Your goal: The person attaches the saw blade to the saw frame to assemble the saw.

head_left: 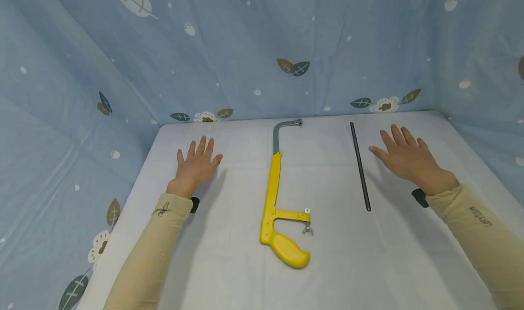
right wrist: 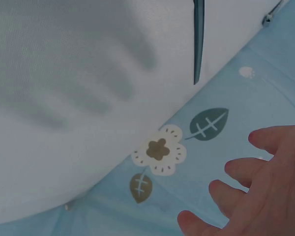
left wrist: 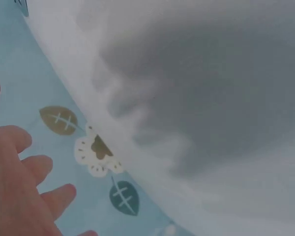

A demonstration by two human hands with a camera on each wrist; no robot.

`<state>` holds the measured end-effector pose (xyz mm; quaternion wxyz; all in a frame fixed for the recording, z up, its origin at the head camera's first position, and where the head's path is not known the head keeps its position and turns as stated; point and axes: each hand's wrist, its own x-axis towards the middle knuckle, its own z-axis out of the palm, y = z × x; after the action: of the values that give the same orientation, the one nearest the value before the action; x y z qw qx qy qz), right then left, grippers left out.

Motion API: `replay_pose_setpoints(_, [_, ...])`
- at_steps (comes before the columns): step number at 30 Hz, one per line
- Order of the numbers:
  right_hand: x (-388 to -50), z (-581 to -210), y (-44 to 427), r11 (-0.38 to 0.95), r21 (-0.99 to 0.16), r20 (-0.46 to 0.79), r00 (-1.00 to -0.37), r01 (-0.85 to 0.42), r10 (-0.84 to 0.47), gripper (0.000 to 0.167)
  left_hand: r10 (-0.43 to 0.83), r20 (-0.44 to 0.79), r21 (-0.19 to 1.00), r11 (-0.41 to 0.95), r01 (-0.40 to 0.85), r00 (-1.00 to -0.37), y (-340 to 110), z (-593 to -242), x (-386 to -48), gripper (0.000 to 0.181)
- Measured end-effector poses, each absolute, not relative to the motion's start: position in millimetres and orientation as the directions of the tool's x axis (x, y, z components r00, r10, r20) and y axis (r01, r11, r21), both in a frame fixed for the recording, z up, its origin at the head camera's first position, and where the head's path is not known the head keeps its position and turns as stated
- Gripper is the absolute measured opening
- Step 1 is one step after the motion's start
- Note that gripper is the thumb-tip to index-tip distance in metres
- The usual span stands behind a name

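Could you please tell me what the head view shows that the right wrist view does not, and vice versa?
Only the head view: the left hand, the saw's yellow handle and the wing nut.
Only the right wrist view: distinct finger-shaped shadows on the white tabletop.
Both: the right hand, the dark bar, only partly in the wrist view, and a printed flower.

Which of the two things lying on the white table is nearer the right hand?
The thin dark strip, just left of the right hand; the yellow saw frame lies farther off, nearer the left hand.
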<state>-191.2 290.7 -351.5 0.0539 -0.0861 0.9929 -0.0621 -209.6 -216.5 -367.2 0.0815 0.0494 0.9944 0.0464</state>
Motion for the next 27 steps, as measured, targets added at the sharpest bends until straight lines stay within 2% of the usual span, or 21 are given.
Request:
replay_pose_setpoints(7, [-195, -351, 292, 0.978, -0.13, -0.09, -0.98, -0.165, -0.177, 0.079, 0.115, -0.11, 0.089, 0.99, 0.106, -0.987, -213, -363, -209, 0.069])
replay_pose_setpoints(14, [-195, -355, 291, 0.975, -0.142, -0.065, -0.982, -0.169, -0.18, 0.077, 0.139, -0.114, 0.153, 0.981, 0.121, -0.984, -210, -366, -211, 0.071])
replay_pose_setpoints(18, [-192, -357, 290, 0.962, -0.227, -0.092, -0.98, -0.153, -0.178, 0.074, 0.219, -0.142, 0.248, 0.952, 0.179, -0.965, -206, -368, -212, 0.068])
replay_pose_setpoints(23, [-188, -366, 286, 0.921, -0.371, -0.089, -0.983, -0.119, -0.163, 0.071, 0.287, -0.193, 0.412, 0.892, 0.188, -0.938, -195, -365, -203, 0.061])
replay_pose_setpoints(27, [-182, -376, 282, 0.87, -0.492, -0.094, -0.991, -0.04, -0.098, 0.077, 0.341, -0.237, 0.475, 0.857, 0.198, -0.91, -182, -361, -190, 0.06])
